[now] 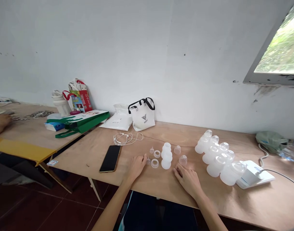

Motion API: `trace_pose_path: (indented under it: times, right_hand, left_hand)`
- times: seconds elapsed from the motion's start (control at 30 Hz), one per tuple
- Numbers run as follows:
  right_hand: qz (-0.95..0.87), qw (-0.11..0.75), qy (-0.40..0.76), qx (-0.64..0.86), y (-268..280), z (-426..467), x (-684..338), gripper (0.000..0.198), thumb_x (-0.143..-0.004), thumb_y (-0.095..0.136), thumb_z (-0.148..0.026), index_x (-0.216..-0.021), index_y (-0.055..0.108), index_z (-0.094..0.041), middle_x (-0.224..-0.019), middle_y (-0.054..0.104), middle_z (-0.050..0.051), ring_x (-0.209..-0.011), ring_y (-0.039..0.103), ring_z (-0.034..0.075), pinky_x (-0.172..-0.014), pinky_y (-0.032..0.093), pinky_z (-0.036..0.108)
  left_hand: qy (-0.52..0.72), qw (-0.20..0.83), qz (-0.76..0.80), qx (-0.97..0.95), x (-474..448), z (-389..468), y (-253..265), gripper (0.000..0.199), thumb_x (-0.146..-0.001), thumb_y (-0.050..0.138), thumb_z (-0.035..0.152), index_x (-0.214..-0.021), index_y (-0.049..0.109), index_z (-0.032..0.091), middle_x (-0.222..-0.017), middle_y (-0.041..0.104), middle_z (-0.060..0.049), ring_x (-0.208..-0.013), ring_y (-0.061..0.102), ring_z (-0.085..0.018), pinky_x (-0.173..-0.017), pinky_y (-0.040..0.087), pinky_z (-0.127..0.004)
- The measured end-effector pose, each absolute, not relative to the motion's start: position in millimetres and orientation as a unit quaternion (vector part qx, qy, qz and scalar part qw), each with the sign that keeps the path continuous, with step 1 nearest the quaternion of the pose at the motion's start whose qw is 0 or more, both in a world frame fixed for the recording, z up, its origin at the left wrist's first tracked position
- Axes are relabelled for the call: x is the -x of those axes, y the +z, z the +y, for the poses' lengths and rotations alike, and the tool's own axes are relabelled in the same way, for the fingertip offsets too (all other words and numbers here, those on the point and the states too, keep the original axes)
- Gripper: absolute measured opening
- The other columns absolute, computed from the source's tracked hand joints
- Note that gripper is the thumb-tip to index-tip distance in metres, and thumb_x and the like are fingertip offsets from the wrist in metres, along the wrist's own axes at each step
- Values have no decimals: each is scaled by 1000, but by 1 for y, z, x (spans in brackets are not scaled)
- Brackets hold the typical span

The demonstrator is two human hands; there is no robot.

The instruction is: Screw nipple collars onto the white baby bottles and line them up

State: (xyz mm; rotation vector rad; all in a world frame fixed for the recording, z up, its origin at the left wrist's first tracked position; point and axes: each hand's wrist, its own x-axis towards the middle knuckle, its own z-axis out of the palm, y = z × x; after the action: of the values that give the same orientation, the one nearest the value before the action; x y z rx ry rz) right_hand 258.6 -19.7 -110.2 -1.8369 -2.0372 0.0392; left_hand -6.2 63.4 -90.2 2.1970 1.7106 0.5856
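My left hand [136, 166] lies on the wooden table [142, 192], its fingertips right beside a small clear bottle nipple [148, 161]; whether they touch cannot be told. A second nipple and two white screw rings [155, 163] sit close by. Between my hands stand two frosted baby bottles [166, 163] without tops, one behind the other. Clear domed caps [182, 159] are to their right, two in all. Just in front of the nearer cap, my right hand [188, 179] rests on the tabletop with loosely bent fingers and appears to hold nothing.
Several capped bottles [230, 175] stand in rows at right, near a white device [253, 175] with a cable. Leftward lie a phone [110, 158] and white earphones [127, 138]. Bags [144, 117] line the wall. Another person's hand [1, 123] is at far left.
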Motion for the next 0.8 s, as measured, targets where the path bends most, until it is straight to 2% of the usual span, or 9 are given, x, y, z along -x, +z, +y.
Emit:
trace_pose_path:
  times: [0.1, 0.2, 0.27, 0.37, 0.57, 0.8]
  right_hand:
    - [-727, 198, 9, 657, -109, -20, -258, 27, -105, 43, -33, -80, 48, -25, -81, 73, -2, -74, 71, 22, -57, 28, 29]
    - [-728, 194, 13, 657, -109, -20, -259, 27, -105, 42, -33, -80, 48, -25, -80, 73, -2, -73, 71, 21, -58, 28, 28]
    - [-730, 187, 19, 657, -109, -20, -259, 28, -105, 42, -33, -80, 48, -24, -79, 73, -2, -73, 71, 21, -58, 28, 27]
    - [-730, 177, 20, 660, -108, -20, -259, 27, -106, 41, -32, -81, 47, -24, -78, 73, -2, -74, 72, 21, -59, 26, 27]
    - [-732, 173, 10, 659, -109, -19, -258, 27, -105, 42, -32, -81, 49, -24, -79, 73, -1, -76, 72, 21, -58, 25, 28]
    - [-732, 204, 9, 650, -104, -20, -256, 29, -105, 42, -31, -77, 47, -23, -74, 69, -2, -68, 68, 18, -56, 25, 27]
  left_hand:
    - [237, 158, 592, -754, 7, 65, -90, 47, -109, 29, 37, -81, 62, 20, -76, 70, -4, -74, 65, -20, -67, 37, -29]
    - [289, 187, 569, -747, 8, 63, -87, 39, -109, 29, 45, -101, 59, 21, -91, 69, -2, -78, 63, -18, -72, 43, -27]
    - [325, 221, 517, -761, 8, 58, -84, 33, -104, 42, 51, -116, 55, 23, -111, 67, -3, -83, 63, -18, -77, 46, -29]
    - [316, 261, 438, -801, 6, 51, -77, 43, -94, 63, 51, -127, 52, 25, -129, 59, -5, -86, 62, -19, -83, 48, -33]
    - [207, 256, 411, -850, 3, 50, -74, 17, -94, 65, 37, -106, 65, 26, -115, 62, -1, -86, 62, -19, -79, 45, -31]
    - [214, 274, 423, -837, 6, 53, -71, 13, -94, 61, 32, -90, 68, 21, -105, 64, -2, -86, 60, -19, -78, 44, -30]
